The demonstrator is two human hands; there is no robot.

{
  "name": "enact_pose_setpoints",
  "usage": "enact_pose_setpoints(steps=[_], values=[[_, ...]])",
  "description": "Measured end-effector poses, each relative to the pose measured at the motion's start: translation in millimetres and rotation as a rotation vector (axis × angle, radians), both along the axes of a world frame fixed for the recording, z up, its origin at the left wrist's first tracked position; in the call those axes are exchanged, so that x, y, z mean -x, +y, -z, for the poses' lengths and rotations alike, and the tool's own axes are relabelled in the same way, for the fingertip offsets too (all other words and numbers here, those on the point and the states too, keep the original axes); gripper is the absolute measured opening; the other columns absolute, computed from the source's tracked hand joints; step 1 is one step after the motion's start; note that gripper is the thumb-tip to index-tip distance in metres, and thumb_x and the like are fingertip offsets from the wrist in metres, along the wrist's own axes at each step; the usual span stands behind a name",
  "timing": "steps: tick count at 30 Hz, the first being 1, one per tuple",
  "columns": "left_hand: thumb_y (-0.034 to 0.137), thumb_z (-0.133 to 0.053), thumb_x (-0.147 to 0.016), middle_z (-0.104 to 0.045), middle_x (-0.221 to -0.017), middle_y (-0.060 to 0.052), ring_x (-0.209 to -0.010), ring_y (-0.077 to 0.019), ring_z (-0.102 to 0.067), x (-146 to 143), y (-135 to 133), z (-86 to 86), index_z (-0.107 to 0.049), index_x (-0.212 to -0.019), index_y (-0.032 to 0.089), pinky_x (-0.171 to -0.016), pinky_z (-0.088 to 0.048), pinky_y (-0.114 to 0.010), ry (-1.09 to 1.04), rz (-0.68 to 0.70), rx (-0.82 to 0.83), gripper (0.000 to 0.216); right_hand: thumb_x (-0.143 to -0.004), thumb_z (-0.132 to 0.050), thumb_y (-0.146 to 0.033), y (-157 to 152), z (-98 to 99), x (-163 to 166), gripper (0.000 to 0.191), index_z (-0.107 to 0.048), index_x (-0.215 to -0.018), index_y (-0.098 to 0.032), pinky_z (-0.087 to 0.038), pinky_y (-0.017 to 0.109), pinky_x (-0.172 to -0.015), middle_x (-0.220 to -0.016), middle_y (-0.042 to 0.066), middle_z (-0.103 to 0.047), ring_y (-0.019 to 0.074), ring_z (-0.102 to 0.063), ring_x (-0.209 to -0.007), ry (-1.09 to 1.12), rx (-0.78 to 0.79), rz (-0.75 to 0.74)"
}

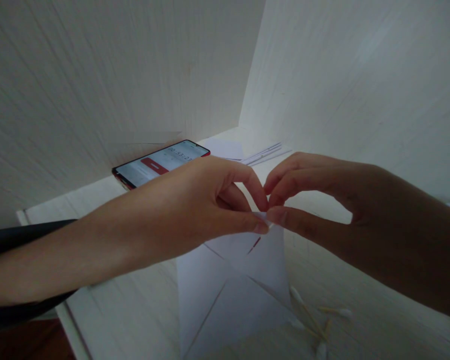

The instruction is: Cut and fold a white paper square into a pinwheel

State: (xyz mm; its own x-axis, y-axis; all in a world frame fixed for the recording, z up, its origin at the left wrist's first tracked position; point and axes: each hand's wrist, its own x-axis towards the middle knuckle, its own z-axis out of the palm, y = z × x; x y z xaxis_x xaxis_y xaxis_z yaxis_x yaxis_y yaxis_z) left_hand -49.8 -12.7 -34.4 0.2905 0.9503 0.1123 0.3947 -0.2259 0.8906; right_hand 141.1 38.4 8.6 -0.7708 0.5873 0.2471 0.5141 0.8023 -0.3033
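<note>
A white paper envelope (230, 295) lies on the table below my hands, its folded flaps meeting near the middle. My left hand (228, 200) reaches in from the left and pinches the envelope's top edge between thumb and index finger. Close beside it, my right hand (303, 195) has thumb and fingertips pressed together at the same edge, nearly touching my left fingertips. The fingers partly hide the paper there. A short, thin red mark (254, 245) shows on the envelope just under the fingertips; I cannot make out what it is.
A phone (165, 160) showing a running timer lies behind my left wrist. Past my hands are several white paper pieces (264, 153) in a loose pile. Several cotton swabs (311, 315) lie right of the envelope. Two pale walls (116, 65) meet behind the table (131, 310).
</note>
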Motion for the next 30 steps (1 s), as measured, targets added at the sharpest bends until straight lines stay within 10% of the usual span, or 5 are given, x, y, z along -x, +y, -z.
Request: enact_pose_setpoints(steps=[30], values=[[0.033, -0.064, -0.078, -0.072, -0.073, 0.007, -0.062, -0.0107, -0.068, 1.0, -2.0, 0.8, -0.056, -0.120, 0.029, -0.047, -0.044, -0.011, -0.044, 0.012, 0.039, 0.042, -0.074, -0.070, -0.027, 3.8, 4.9, 3.1, 0.004, -0.066, -0.074, -0.026, -0.049, 0.038, -0.090, -0.095, 0.000, -0.066, 0.0230, -0.061, -0.093, 0.017, -0.004, -0.054]])
